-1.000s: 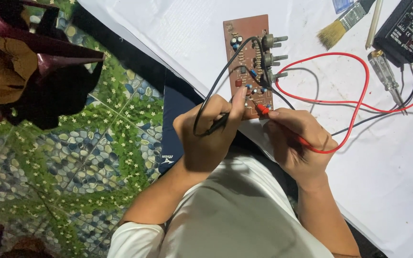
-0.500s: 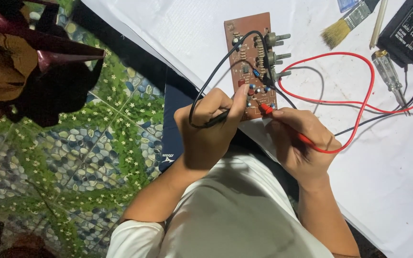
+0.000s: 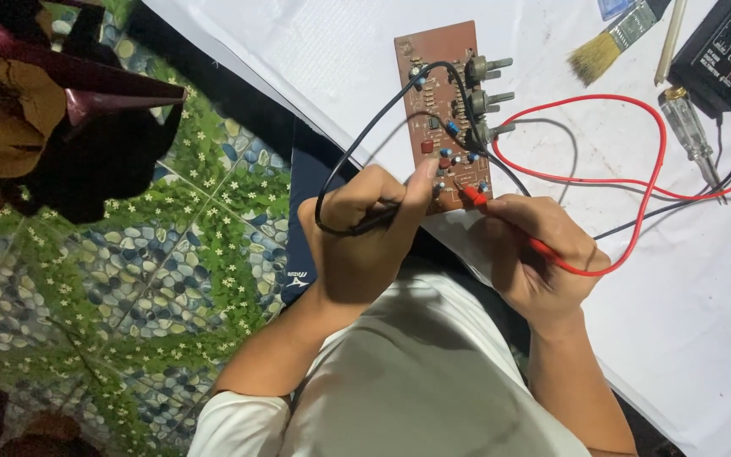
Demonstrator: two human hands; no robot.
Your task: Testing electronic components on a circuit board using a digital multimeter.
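On the near end of the board (image 3: 443,110), left hand (image 3: 365,233) pinches the black probe (image 3: 374,222), right hand (image 3: 535,250) grips the red probe (image 3: 484,203), mid-measurement I'd say; tips need steady contact.

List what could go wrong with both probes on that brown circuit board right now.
1. The red probe and black probe meet among crowded parts on the circuit board; a slip might bridge neighbouring contacts.
2. The black lead loops over the board and could drag it.
3. The left hand and right hand work at the table edge; the board might slide off.
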